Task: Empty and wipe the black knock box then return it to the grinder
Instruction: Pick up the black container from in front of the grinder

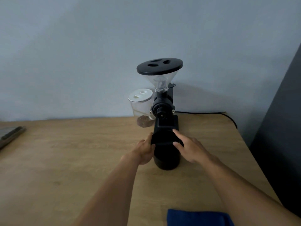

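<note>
The black knock box [166, 152], a round cup, stands on the wooden table directly in front of the black grinder [162, 108], under its chute. My left hand [145, 150] presses against the box's left side, thumb on its rim. My right hand [189, 147] holds the right side, with fingers reaching over the rim toward the grinder's base. The grinder has a clear funnel hopper with a black lid [159, 66]. A blue cloth [198, 217] lies at the table's near edge.
A clear jar with a white lid [140, 103] and some coffee beans at its bottom stands left of the grinder. A black power cord [211, 113] runs right along the wall. A dark panel [280, 128] borders the table's right side. A flat dark object [11, 134] lies far left.
</note>
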